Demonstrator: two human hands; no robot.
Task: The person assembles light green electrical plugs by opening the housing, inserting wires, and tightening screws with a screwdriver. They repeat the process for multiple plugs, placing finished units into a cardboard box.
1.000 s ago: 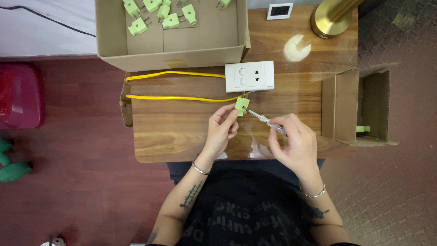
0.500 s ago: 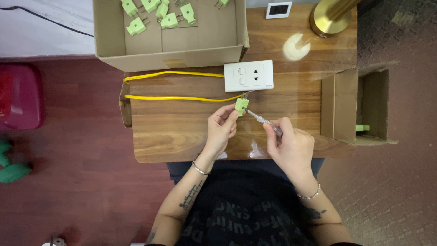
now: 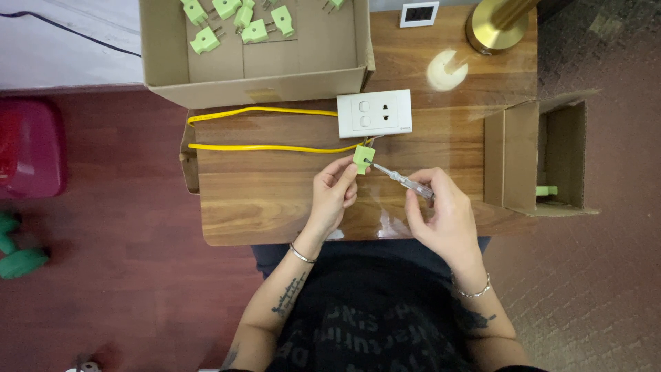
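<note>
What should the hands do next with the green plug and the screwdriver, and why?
Probably turn the screwdriver. Its tip already meets the green plug, which the left hand pinches steady on the end of the yellow cable, while the right hand grips the handle. So a twist seems next.

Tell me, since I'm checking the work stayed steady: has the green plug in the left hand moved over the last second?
No. The green plug sits just below the white socket plate, as before, pinched by the left hand.

cardboard box (image 3: 330,72) of green plugs (image 3: 258,30) | brass lamp base (image 3: 497,27) | side box (image 3: 533,158) | red stool (image 3: 31,148)
</note>
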